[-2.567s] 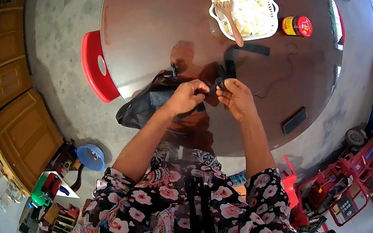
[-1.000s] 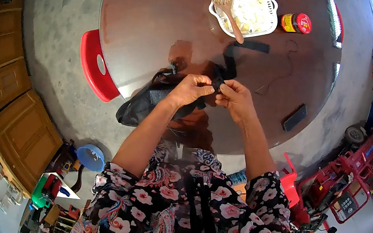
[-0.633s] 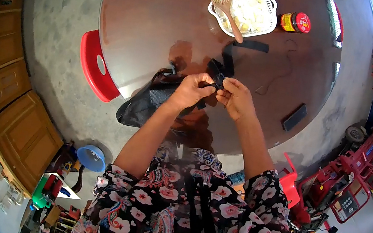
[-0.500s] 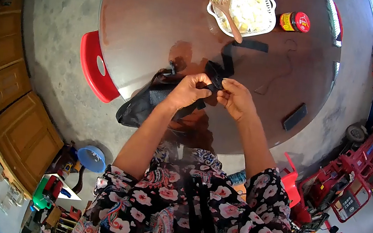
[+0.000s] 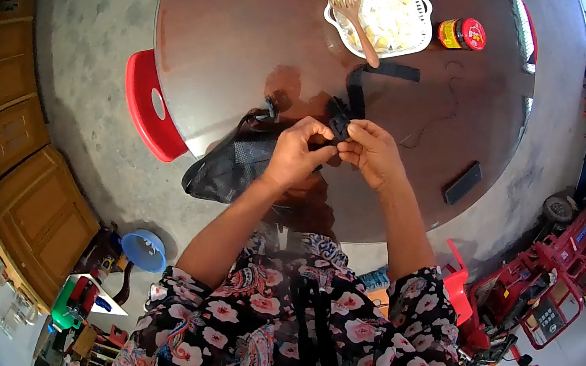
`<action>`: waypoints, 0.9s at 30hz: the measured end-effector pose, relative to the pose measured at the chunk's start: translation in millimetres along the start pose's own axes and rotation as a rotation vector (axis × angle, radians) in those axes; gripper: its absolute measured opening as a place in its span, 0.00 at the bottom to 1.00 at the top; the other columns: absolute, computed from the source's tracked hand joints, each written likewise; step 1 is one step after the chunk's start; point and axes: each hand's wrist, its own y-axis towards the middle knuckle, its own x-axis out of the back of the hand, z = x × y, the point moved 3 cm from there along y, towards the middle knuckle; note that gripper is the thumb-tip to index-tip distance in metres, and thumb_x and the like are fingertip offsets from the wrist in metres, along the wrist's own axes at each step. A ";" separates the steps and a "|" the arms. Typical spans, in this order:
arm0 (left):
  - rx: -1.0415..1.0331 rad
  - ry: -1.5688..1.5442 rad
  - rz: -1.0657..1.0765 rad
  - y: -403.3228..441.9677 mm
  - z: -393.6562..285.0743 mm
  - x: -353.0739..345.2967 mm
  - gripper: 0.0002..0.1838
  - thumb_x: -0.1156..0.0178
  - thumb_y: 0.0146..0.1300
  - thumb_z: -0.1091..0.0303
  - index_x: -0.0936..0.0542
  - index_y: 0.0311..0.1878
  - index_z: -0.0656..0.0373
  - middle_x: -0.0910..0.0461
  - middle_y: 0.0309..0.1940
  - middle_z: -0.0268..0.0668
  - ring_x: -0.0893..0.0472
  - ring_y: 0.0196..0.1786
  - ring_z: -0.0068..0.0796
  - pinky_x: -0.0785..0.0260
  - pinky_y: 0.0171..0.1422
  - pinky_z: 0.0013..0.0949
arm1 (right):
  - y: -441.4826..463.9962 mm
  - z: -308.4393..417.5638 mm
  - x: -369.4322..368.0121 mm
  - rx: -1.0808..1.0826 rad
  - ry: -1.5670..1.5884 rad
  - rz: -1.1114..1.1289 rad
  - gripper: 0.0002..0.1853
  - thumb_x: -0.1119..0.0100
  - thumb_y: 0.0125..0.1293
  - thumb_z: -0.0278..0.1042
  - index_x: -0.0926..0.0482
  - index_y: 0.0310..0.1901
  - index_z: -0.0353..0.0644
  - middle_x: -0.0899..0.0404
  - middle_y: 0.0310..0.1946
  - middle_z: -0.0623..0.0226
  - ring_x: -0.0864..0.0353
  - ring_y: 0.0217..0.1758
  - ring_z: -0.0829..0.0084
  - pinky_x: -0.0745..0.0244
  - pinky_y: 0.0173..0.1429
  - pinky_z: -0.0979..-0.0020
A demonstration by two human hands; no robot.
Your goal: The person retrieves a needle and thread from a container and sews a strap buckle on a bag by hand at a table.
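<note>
Between my hands is a black plastic piece that looks like a buckle, joined to a black webbing strap. My left hand pinches its near left side. My right hand grips its right side between thumb and fingers. The strap runs away over the table and bends right to a flat end. A black mesh bag with a drawcord lies beneath and left of my left forearm. Whether the strap belongs to the bag is hidden by my hands.
The round brown table bears a white basket of pale chunks, a wooden fork, a red-lidded jar, a phone-like dark object and a thin cord. A red stool stands left.
The black buckle has turned in my fingers and shows more of its face. My left hand has shifted slightly right and down, and the strap has straightened near the buckle.
</note>
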 end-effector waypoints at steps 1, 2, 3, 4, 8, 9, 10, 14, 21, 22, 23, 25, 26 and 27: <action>0.054 0.047 -0.052 -0.8 -0.8 -2.4 0.10 0.35 0.49 0.76 0.24 0.36 0.64 0.24 0.31 0.34 0.24 0.33 0.22 0.31 0.40 0.26 | 0.0 0.2 -1.8 0.000 -0.001 -0.001 0.07 0.43 0.63 0.32 0.26 0.39 0.40 0.23 0.29 0.69 0.20 0.29 0.75 0.22 0.33 0.77; 0.108 0.093 -0.104 -1.0 -1.8 -4.3 0.09 0.36 0.49 0.75 0.23 0.34 0.64 0.24 0.31 0.38 0.22 0.31 0.26 0.30 0.37 0.28 | 0.1 1.2 -3.4 0.028 -0.045 0.005 0.07 0.43 0.63 0.32 0.26 0.40 0.39 0.23 0.29 0.69 0.20 0.29 0.76 0.23 0.33 0.78; 0.096 0.104 -0.161 -1.4 2.6 -7.4 0.07 0.38 0.50 0.76 0.24 0.33 0.65 0.24 0.30 0.37 0.23 0.28 0.25 0.30 0.34 0.27 | 0.0 1.9 -4.7 0.055 -0.087 0.013 0.08 0.43 0.62 0.31 0.25 0.40 0.38 0.24 0.29 0.69 0.21 0.28 0.77 0.24 0.32 0.78; 0.096 0.103 -0.162 -2.7 3.6 -7.5 0.07 0.38 0.50 0.76 0.24 0.33 0.65 0.24 0.30 0.37 0.23 0.28 0.25 0.30 0.34 0.27 | -0.4 1.9 -5.7 0.055 -0.089 0.013 0.08 0.43 0.62 0.31 0.25 0.40 0.38 0.24 0.29 0.69 0.21 0.28 0.77 0.24 0.32 0.78; 0.126 -0.128 -0.131 -4.5 5.0 -5.4 0.04 0.42 0.55 0.78 0.23 0.35 0.64 0.25 0.28 0.31 0.26 0.31 0.19 0.32 0.37 0.23 | -0.5 3.0 -3.3 0.129 -0.275 -0.048 0.09 0.43 0.62 0.30 0.25 0.41 0.35 0.24 0.28 0.68 0.22 0.28 0.79 0.25 0.32 0.80; 0.115 -0.211 -0.097 -5.4 6.0 -4.4 0.04 0.42 0.58 0.78 0.23 0.36 0.64 0.26 0.26 0.27 0.29 0.31 0.15 0.34 0.38 0.21 | -0.3 1.7 -2.5 0.139 -0.309 -0.067 0.09 0.44 0.62 0.29 0.25 0.41 0.35 0.24 0.28 0.67 0.22 0.28 0.79 0.26 0.32 0.80; 0.117 -0.210 -0.098 -5.8 7.0 -2.7 0.04 0.42 0.58 0.78 0.23 0.36 0.64 0.26 0.26 0.27 0.29 0.31 0.15 0.34 0.38 0.21 | -0.3 0.0 -2.5 0.137 -0.309 -0.066 0.09 0.44 0.62 0.29 0.25 0.41 0.35 0.24 0.28 0.67 0.22 0.28 0.79 0.26 0.32 0.80; 0.327 -0.504 0.063 -1.2 23.0 1.6 0.04 0.46 0.60 0.77 0.22 0.36 0.62 0.27 0.29 0.23 0.29 0.34 0.14 0.35 0.41 0.20 | 1.4 -10.9 -2.4 0.044 -0.061 -0.012 0.07 0.44 0.62 0.30 0.25 0.40 0.39 0.24 0.28 0.69 0.22 0.27 0.78 0.25 0.32 0.78; 0.483 -0.671 0.242 8.2 26.2 10.3 0.03 0.48 0.60 0.74 0.25 0.36 0.57 0.31 0.28 0.21 0.34 0.32 0.11 0.41 0.39 0.17 | 7.0 -15.9 -1.4 -0.087 0.065 0.053 0.04 0.44 0.63 0.32 0.25 0.36 0.44 0.24 0.27 0.71 0.23 0.27 0.79 0.25 0.33 0.77; 0.488 -0.631 0.266 10.0 22.8 10.3 0.03 0.48 0.60 0.74 0.26 0.35 0.56 0.32 0.27 0.21 0.35 0.31 0.11 0.42 0.37 0.17 | 7.7 -12.1 -2.0 -0.085 0.067 0.050 0.04 0.44 0.63 0.32 0.25 0.36 0.44 0.24 0.27 0.71 0.23 0.27 0.79 0.25 0.33 0.77; 0.442 -0.588 0.255 12.0 24.3 9.7 0.02 0.48 0.60 0.74 0.26 0.34 0.55 0.34 0.26 0.21 0.37 0.29 0.12 0.43 0.36 0.18 | 9.3 -7.6 -2.0 -0.070 -0.025 0.035 0.03 0.44 0.63 0.33 0.25 0.35 0.44 0.24 0.26 0.71 0.23 0.27 0.79 0.25 0.32 0.77; 0.443 -0.596 0.275 13.7 27.8 12.8 0.02 0.47 0.60 0.74 0.26 0.35 0.55 0.34 0.26 0.21 0.37 0.30 0.12 0.43 0.36 0.18 | 11.2 -2.9 -2.7 -0.054 -0.117 0.022 0.03 0.44 0.63 0.33 0.24 0.35 0.44 0.24 0.26 0.72 0.23 0.27 0.79 0.25 0.32 0.77; 0.446 -0.604 0.291 13.7 28.5 14.3 0.02 0.47 0.60 0.74 0.26 0.35 0.55 0.34 0.26 0.21 0.37 0.30 0.12 0.43 0.37 0.18 | 11.8 -2.0 -3.6 -0.044 -0.142 0.018 0.03 0.44 0.63 0.33 0.24 0.35 0.44 0.24 0.26 0.72 0.23 0.26 0.79 0.25 0.32 0.78; 0.447 -0.603 0.290 13.4 29.8 14.7 0.02 0.47 0.60 0.74 0.26 0.35 0.55 0.34 0.26 0.21 0.37 0.30 0.12 0.43 0.37 0.18 | 12.2 -1.8 -4.4 -0.034 -0.167 0.015 0.04 0.44 0.63 0.33 0.24 0.34 0.44 0.24 0.26 0.72 0.23 0.26 0.79 0.25 0.32 0.78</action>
